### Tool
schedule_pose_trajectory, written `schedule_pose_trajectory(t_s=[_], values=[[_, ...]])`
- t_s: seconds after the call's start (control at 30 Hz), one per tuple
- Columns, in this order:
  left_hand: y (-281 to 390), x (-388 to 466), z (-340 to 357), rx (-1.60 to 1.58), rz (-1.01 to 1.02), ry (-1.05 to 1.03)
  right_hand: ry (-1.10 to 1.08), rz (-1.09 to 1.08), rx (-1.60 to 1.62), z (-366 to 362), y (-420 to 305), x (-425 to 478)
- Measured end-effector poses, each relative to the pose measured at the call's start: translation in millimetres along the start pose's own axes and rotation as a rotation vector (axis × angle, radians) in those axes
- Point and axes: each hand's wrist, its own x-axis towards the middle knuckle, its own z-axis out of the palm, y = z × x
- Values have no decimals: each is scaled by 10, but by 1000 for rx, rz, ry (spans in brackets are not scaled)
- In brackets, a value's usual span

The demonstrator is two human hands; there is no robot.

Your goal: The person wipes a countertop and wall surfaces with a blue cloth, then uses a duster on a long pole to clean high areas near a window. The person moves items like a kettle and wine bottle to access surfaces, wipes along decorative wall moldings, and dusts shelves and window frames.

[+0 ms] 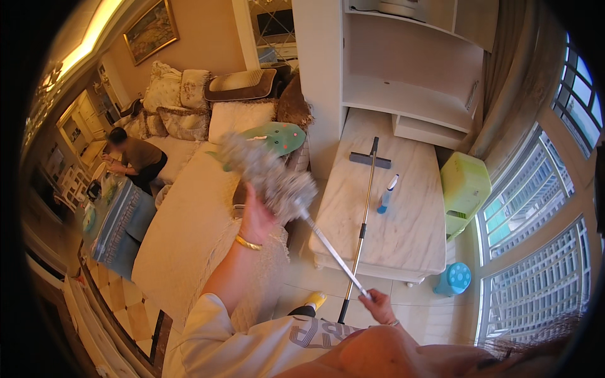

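A fluffy grey duster (pixel 269 177) on a metal pole stretches across the middle of the view, its head blurred. My right hand (pixel 379 306) grips the pole's lower end. My left hand (pixel 257 217), with a gold bracelet on the wrist, is raised against the underside of the duster head; the fluff partly hides its fingers, so I cannot tell whether they close on it. On the marble-topped table (pixel 326 227) lie a long-handled squeegee (pixel 368 198), its handle reaching past the near edge, and a spray bottle (pixel 386 196) with blue liquid.
A covered sofa (pixel 175 222) with cushions and a green plush toy (pixel 283 137) is at left. A person (pixel 142 156) sits beyond, beside a cloth-covered table (pixel 118 222). Right of the marble top stand a green plastic container (pixel 465 189) and a blue stool (pixel 453 279), near barred windows. Behind is an open cabinet (pixel 411 94).
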Motion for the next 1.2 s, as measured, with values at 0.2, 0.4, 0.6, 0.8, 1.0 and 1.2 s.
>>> schedule_pose_trajectory(t_s=[0.2,0.4,0.6,0.8,1.0,1.2], values=[[386,-313,-1058,200,341,237,-229,68,-276,115,214,-618],[1780,-849,-1435,285,443,929,47,-145,-609,-566,1151,-809],[4027,-1896,-2958,83,824,714,382,-199,-1120,-1776,1550,-1148],[5688,-2998,-2763,316,1091,1103,738,-200,-1196,-2942,1710,-1854],[5580,-3391,-2090,275,1157,1007,810,-338,-1255,-2491,709,-1276],[5313,-3107,-1808,312,1067,791,361,-565,-871,-90,-487,-908]])
